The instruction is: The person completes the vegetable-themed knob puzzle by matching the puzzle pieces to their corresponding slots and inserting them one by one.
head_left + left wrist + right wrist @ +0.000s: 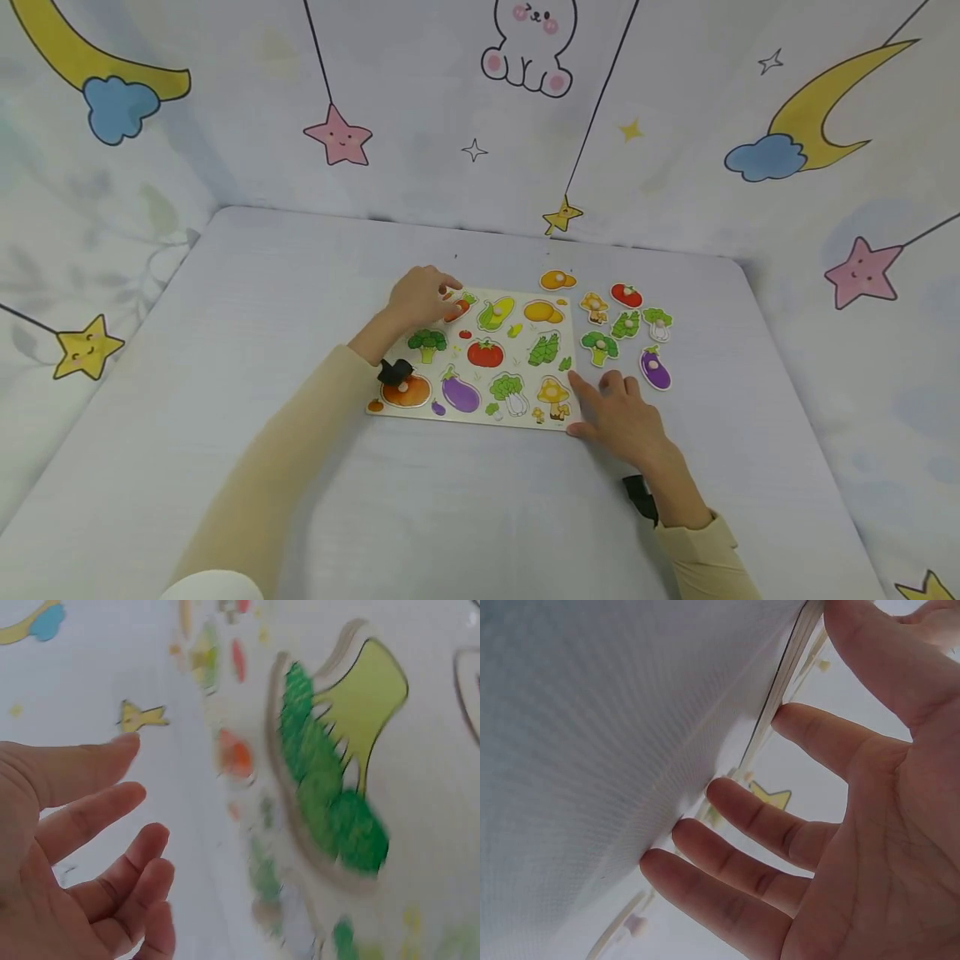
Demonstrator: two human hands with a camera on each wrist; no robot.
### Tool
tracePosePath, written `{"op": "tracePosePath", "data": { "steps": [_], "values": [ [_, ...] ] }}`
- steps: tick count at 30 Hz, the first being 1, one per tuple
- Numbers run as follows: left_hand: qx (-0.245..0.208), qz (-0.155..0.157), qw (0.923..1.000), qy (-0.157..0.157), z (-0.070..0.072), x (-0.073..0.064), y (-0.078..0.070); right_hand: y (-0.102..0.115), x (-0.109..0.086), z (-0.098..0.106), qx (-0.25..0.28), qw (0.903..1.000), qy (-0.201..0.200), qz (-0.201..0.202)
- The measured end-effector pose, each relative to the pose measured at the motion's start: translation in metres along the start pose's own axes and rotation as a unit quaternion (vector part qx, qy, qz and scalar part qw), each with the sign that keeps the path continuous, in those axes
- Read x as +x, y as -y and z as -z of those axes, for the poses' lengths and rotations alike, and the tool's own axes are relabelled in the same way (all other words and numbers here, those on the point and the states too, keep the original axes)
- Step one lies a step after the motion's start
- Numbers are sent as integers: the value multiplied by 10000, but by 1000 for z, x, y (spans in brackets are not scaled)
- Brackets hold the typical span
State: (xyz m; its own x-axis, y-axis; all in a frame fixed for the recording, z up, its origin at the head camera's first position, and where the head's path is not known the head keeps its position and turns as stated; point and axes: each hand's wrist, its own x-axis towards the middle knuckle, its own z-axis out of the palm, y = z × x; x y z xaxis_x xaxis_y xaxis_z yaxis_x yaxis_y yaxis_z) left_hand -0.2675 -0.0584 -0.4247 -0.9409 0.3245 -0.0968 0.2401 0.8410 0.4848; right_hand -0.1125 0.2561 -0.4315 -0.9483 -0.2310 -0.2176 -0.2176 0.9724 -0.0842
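A white vegetable puzzle board (474, 394) lies flat on the table. My left hand (422, 297) hovers over its upper left corner beside the carrot (457, 310). In the left wrist view that hand (97, 847) has its fingers apart and nothing between them; the broccoli picture (330, 765) shows large. A knobbed corn piece (496, 315) and pumpkin piece (406, 390) sit in their places, the pumpkin partly behind the wrist strap. My right hand (621, 419) rests at the board's right edge, thumb and forefinger touching it. The right wrist view shows this hand's fingers (735, 900) spread and extended.
Several loose knobbed pieces lie right of the board: potato (558, 281), tomato (626, 295), mushroom (595, 307), asparagus (626, 325), leafy cabbage (657, 324), broccoli (599, 348) and eggplant (656, 368). A printed cloth wall (420, 108) rises behind the white table (465, 508).
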Motion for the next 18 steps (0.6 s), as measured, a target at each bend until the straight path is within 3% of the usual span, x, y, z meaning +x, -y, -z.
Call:
{"op": "tracePosePath", "data": {
  "steps": [4, 8, 13, 18],
  "values": [
    [-384, -346, 9981, -338, 21, -25, 12, 0, -1, 2, 27, 10000, 78, -28],
    [-607, -231, 9966, -499, 34, -52, 33, 0, -2, 4, 47, 9999, 134, -39],
    [-390, -63, 9989, -251, 32, -82, 60, 0, -2, 3, 25, 9999, 115, -23],
    [-227, -48, 9996, 139, 23, -103, 77, 0, -1, 1, -29, 9999, -28, 109]
  ]
}}
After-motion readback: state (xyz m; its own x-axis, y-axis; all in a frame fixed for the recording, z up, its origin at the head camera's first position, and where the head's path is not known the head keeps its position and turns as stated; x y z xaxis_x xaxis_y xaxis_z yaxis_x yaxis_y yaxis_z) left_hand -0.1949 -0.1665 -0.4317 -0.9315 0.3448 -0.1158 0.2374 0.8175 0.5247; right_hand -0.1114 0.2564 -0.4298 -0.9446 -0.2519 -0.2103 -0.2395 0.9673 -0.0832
